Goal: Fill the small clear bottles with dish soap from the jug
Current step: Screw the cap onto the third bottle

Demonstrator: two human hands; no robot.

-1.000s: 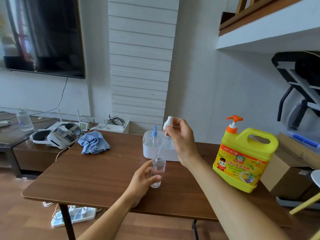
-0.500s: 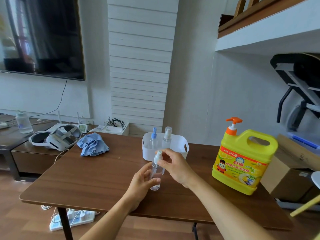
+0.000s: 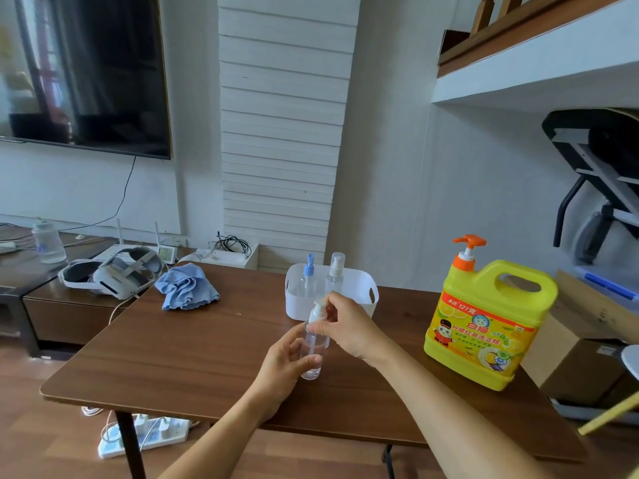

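A small clear bottle (image 3: 313, 350) stands on the brown table (image 3: 193, 357). My left hand (image 3: 287, 363) grips its lower body. My right hand (image 3: 347, 328) pinches the white pump cap (image 3: 317, 311) seated on the bottle's neck. Behind them a white bin (image 3: 363, 288) holds two more small bottles, one with a blue cap (image 3: 307, 274) and one with a clear cap (image 3: 336, 269). The yellow dish soap jug (image 3: 484, 326) with its orange pump stands at the right, apart from both hands.
A blue cloth (image 3: 186, 286) lies at the table's back left. A white headset (image 3: 110, 274) rests on the low cabinet to the left. Cardboard boxes (image 3: 587, 344) sit right of the jug. A power strip (image 3: 145, 435) lies on the floor under the table.
My right hand brought the pump cap with its tube down from above the bottle into the neck. It now holds the cap seated there. My left hand stayed on the bottle.
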